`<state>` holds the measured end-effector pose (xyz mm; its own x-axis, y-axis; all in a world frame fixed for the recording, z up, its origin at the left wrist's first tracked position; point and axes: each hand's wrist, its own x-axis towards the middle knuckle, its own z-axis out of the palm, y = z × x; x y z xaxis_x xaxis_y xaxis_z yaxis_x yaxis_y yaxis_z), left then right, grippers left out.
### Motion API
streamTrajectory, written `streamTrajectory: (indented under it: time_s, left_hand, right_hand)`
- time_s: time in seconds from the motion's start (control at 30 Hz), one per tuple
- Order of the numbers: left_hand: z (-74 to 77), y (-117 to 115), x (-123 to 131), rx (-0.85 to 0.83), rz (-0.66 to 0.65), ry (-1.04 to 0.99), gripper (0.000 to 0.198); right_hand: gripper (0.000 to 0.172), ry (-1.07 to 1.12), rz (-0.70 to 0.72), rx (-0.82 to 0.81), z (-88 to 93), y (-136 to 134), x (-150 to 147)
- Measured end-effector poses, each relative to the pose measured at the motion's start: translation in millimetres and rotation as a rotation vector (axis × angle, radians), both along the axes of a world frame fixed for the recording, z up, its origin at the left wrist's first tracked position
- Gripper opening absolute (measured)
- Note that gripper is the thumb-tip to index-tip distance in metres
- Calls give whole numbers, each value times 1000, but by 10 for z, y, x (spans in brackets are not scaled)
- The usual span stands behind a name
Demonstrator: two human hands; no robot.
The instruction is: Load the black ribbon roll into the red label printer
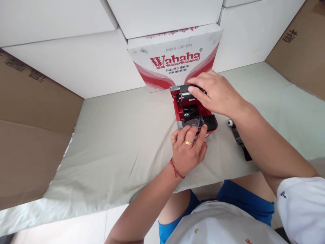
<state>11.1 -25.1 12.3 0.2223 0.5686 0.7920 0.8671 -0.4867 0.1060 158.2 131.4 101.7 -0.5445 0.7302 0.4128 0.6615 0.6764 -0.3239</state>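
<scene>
On the cloth-covered table stands a small red and black machine (178,110) with its lid (183,89) raised. A shiny black roll (190,112) lies inside, and a clear plastic piece (195,122) shows in front of it. My right hand (215,91) grips the lid at the back, thumb on the near side. Curled over the front edge, the fingers of my left hand (189,149) hold the machine by the clear piece; their tips are partly hidden. The far right part of the lid is covered by my right hand.
A black, film-like item with a white round end (237,139) lies right of the machine, partly under my right forearm. Behind stands a Wahaha water carton (175,61) among white boxes (76,64). Brown cardboard (33,135) flanks the pale green cloth (114,142) on both sides.
</scene>
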Motion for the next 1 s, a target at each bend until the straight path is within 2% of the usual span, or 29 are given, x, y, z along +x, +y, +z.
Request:
streamTrajectory:
  time_s: [0.13, 0.27, 0.43, 0.57, 0.77, 0.9, 1.0]
  left_hand:
    - [13, -46, 43, 0, 21, 1, 33]
    - [0, -64, 46, -17, 11, -11, 33]
    - [-10, -78, 29, -39, 1, -29, 33]
    - [1, -97, 15, -64, -5, -43, 37]
    - [2, -87, 10, -58, -14, -49, 32]
    - [7, -61, -55, -51, -116, -182, 33]
    - [-6, -3, -184, -44, -168, -366, 36]
  right_hand:
    - [37, 39, 80, 22, -51, -405, 172]
    - [41, 78, 132, 73, -174, -633, 287]
    - [33, 115, 164, 70, -303, -749, 292]
    - [38, 157, 131, 33, -329, -808, 264]
    - [42, 147, 100, 22, -378, -791, 270]
    - [35, 183, 89, 67, -466, -838, 253]
    - [33, 199, 69, 132, -544, -1007, 181]
